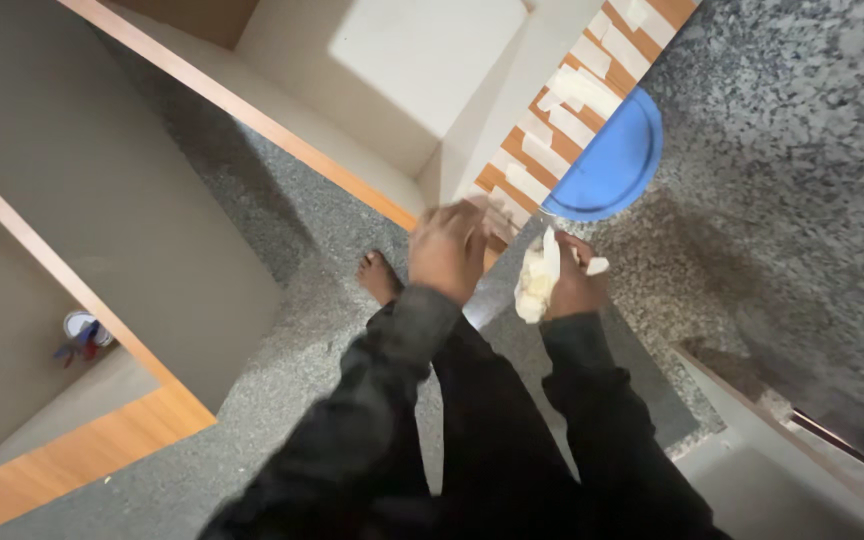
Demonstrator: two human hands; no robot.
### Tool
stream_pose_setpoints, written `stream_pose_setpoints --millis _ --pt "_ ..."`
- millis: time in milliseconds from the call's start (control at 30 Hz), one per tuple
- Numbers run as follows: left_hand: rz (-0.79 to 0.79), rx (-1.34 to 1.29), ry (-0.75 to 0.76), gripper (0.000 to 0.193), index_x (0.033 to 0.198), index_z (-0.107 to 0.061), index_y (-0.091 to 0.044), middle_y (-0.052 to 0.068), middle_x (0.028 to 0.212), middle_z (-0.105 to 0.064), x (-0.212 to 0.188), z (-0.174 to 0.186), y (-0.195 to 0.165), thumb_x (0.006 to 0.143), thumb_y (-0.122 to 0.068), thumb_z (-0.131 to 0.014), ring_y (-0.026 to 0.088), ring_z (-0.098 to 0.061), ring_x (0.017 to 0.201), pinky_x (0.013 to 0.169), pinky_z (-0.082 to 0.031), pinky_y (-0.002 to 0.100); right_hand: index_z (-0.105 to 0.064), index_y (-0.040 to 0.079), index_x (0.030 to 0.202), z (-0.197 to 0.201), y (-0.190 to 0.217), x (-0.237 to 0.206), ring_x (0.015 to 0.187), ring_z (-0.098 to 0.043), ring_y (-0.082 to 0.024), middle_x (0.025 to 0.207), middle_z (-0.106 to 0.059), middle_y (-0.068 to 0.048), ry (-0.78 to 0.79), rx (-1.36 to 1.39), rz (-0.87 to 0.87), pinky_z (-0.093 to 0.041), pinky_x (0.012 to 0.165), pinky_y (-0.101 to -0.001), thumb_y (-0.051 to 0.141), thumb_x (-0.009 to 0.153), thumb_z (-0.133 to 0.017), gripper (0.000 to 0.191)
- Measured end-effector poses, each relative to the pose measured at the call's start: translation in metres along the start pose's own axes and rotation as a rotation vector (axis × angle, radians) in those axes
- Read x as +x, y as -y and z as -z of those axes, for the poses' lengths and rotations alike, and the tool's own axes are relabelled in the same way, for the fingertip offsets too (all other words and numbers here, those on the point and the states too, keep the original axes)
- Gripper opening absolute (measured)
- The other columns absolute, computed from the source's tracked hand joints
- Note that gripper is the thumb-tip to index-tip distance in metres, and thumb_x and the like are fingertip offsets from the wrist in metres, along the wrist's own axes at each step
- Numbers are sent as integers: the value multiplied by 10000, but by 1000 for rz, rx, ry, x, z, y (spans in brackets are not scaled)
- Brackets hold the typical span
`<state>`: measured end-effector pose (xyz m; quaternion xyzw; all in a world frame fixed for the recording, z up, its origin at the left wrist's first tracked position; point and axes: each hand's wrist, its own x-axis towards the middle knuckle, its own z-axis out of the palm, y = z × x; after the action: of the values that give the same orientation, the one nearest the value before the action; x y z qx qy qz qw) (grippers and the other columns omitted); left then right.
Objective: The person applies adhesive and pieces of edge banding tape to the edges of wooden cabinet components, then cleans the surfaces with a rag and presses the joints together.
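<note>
You are standing over the speckled grey floor (282, 400), with the open cabinet (382, 70) at twelve o'clock and the blue lid (612, 160) at one o'clock. Your left hand (449, 250) is pressing curled fingers against the wooden edge strip (562, 110), which is carrying pale tape pieces. Your right hand (572, 285) is clutching a crumpled white wad (535, 280) (at center). If that clutch is loosening, scraps could be dropping near your bare foot (379, 277).
</note>
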<state>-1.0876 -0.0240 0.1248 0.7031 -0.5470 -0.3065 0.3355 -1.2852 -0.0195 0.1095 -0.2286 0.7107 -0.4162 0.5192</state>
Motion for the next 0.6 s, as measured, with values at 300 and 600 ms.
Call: stream_pose_setpoints --millis 300,600 --pt "16 278 138 243 1010 -750 -124 79 1141 -677 44 -67 24 792 -88 -650 332 -652 1044 848 -545 462 -758 -30 1037 53 -33 -18 835 -694 -142 945 -746 -88 -48 -260 31 -572 756 -298 152 921 -766 216" --pt "35 278 -1 405 1064 -704 -76 129 1188 -662 20 -86 25 661 -69 -667 377 -608 1107 857 -535 477 -763 -16 1026 101 -57 66 783 -678 -125 898 -747 -74 175 -305 -51 -557 709 -297 201 898 -754 252"
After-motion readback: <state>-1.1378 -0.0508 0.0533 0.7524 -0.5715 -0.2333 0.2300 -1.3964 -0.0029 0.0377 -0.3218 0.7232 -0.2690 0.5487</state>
